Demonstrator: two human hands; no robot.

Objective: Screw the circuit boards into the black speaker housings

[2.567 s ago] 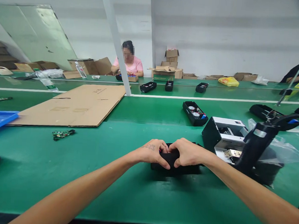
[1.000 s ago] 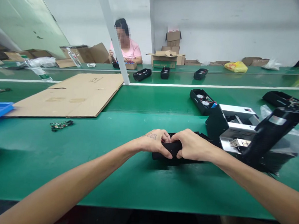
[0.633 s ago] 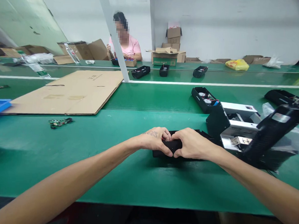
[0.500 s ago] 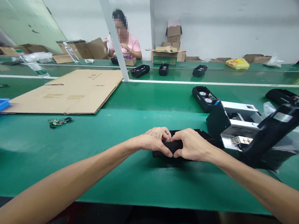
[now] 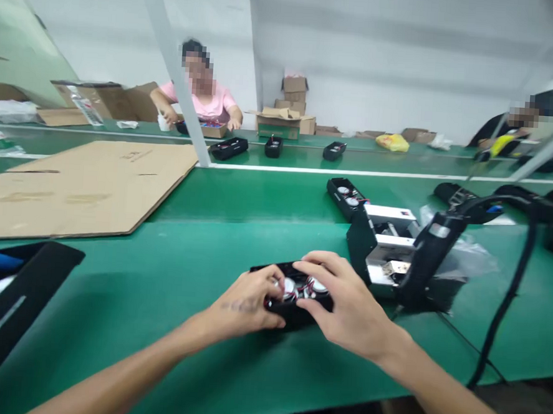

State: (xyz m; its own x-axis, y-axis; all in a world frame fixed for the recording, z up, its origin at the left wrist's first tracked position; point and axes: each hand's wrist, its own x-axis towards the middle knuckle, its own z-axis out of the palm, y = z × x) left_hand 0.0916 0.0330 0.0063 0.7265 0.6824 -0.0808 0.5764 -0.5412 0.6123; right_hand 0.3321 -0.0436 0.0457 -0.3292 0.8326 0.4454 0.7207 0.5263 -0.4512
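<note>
A black speaker housing (image 5: 298,317) lies on the green bench in front of me, its hollow side up. Inside it show two round silver speakers and thin red and black wires. My left hand (image 5: 252,298) grips its left end, thumb low on the near wall and fingers curled over the rim. Across the right end, my right hand (image 5: 348,305) spans the housing with thumb on the near side and fingers over the far edge. Both hands hide parts of the rim and the ends.
A larger-looking black housing (image 5: 31,304) lies close at the left. Right of my hands stand a black-and-white machine (image 5: 386,251) and a black-handled tool (image 5: 436,248) with a cable. Cardboard (image 5: 95,183) lies behind left. More housings (image 5: 345,195) and two co-workers are beyond.
My hands have moved apart from their pinch on the housing's end and now hold both ends, its speakers visible. The view has shifted right; another housing appears at left, a second co-worker at right.
</note>
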